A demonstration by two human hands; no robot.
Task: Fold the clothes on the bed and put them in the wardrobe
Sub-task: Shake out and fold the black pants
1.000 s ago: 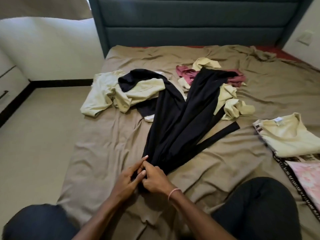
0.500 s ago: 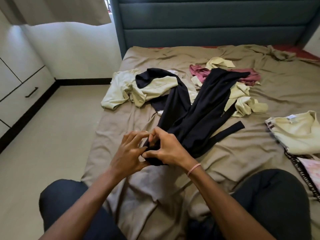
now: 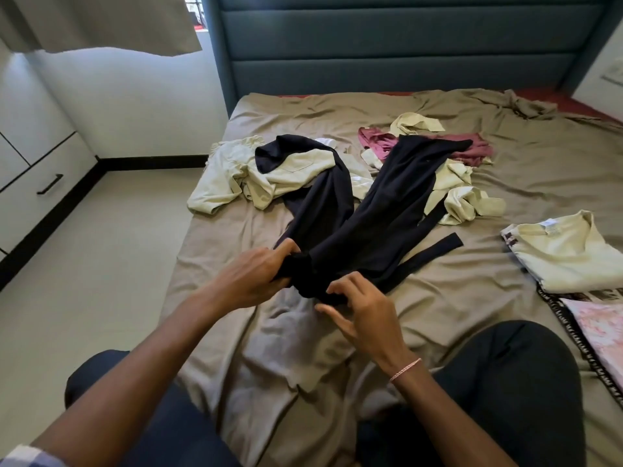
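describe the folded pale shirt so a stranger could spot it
On the bed, look to its right edge, away from the loose heap. The pale yellow shirt lies there folded flat, white neck label showing; the other pale clothes are crumpled.

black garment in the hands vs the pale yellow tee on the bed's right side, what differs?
The black garment lies unfolded, stretched up the bed; the pale yellow tee is folded flat. The left hand and right hand grip the black garment's near end; the tee is untouched. The black garment drapes over loose clothes; the tee sits on patterned cloth. Both are on the bed.
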